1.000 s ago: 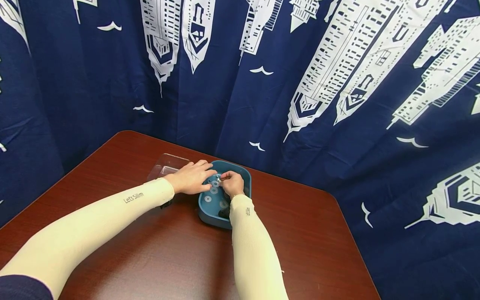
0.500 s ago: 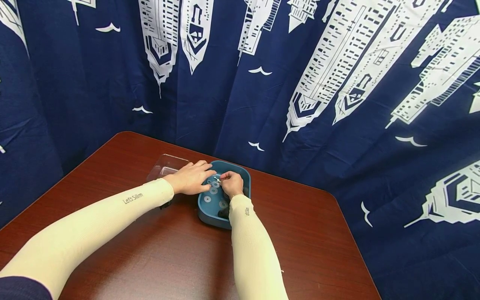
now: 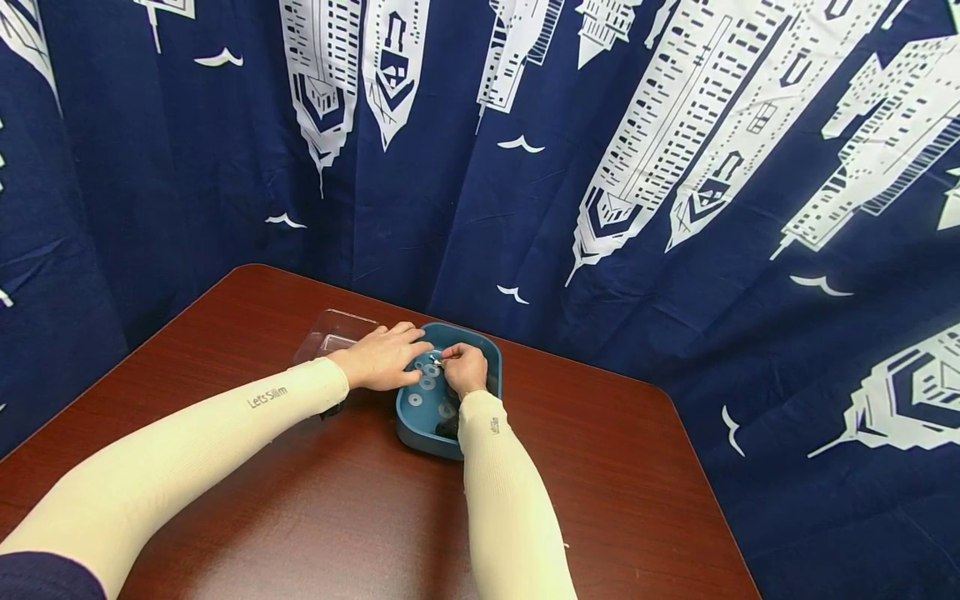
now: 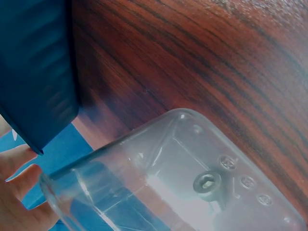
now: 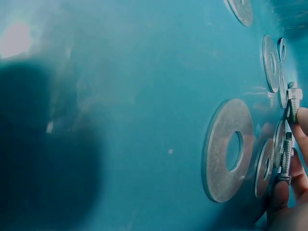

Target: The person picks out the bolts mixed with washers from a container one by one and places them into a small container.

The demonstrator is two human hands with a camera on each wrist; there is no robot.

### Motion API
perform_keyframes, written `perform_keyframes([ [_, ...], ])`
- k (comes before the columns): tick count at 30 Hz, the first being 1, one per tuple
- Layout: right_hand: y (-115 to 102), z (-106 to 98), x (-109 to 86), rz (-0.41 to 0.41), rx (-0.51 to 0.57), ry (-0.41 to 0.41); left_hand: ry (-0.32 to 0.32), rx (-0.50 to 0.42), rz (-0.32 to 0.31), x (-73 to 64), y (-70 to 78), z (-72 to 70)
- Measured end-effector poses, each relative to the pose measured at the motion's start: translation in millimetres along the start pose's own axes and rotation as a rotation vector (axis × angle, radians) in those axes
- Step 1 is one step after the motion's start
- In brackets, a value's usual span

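In the head view, a blue bin (image 3: 428, 417) stands on the table, with my right hand (image 3: 465, 367) reaching inside. Thumb and fingers there pinch a small threaded bolt (image 5: 286, 158), pointing upward in the right wrist view. A second bolt (image 5: 294, 98) lies just beyond, close to another fingertip. Flat metal washers (image 5: 231, 150) of several sizes lie on the bin's floor. My left hand (image 3: 384, 357) rests spread at the bin's left rim, fingers reaching over it. The left wrist view shows those fingers (image 4: 19, 178) at the rim, holding nothing.
Left of the bin, a clear plastic box (image 4: 168, 159) sits on the table, partly behind my left hand, with a small nut-like ring (image 4: 208, 185) showing in it. A dark thing (image 3: 447, 427) lies in the bin's near corner. A patterned blue curtain (image 3: 465, 208) hangs behind the table.
Very little: the right fingertips and the small metal piece shift slightly inside the bin. The left hand stays at the rim.
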State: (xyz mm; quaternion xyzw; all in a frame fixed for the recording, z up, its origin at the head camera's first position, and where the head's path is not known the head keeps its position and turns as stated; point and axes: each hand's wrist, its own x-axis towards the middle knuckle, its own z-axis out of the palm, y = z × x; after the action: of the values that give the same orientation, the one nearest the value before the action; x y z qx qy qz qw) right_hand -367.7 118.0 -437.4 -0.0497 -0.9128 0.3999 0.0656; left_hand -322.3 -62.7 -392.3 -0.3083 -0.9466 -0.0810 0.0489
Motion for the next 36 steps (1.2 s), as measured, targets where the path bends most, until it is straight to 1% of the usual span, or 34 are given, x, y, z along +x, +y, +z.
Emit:
perform_keyframes([
  [3, 0.0, -1.0, -1.1, 0.003, 0.01, -0.002, 0.001, 0.008, 0.003, 0.1, 0.1, 0.6],
  [7, -0.7, -2.9, -2.5, 0.007, 0.023, -0.024, -0.005, 0.009, 0.004, 0.4, 0.4, 1.4],
  [14, -2.2, -4.8, -2.9, -0.027, 0.012, -0.067, -0.001, 0.015, 0.004, 0.7, 0.9, 0.9],
  [21, -2.5, -5.7, -3.8, -0.011, 0.008, -0.104, 0.009, 0.024, 0.011, 0.7, 0.6, 1.7],
  [28, -2.5, -6.9, -3.8, -0.002, -0.008, -0.132, -0.005, 0.031, 0.005, 1.4, 0.3, 1.8],
  [33, -1.8, -7.4, -2.1, 0.007, 0.014, -0.161, -0.014, 0.032, -0.004, 2.3, -0.7, 2.5],
  [36, -1.4, -8.5, -2.9, -0.014, 0.036, -0.187, -0.013, 0.03, -0.006, 2.2, -1.1, 2.1],
])
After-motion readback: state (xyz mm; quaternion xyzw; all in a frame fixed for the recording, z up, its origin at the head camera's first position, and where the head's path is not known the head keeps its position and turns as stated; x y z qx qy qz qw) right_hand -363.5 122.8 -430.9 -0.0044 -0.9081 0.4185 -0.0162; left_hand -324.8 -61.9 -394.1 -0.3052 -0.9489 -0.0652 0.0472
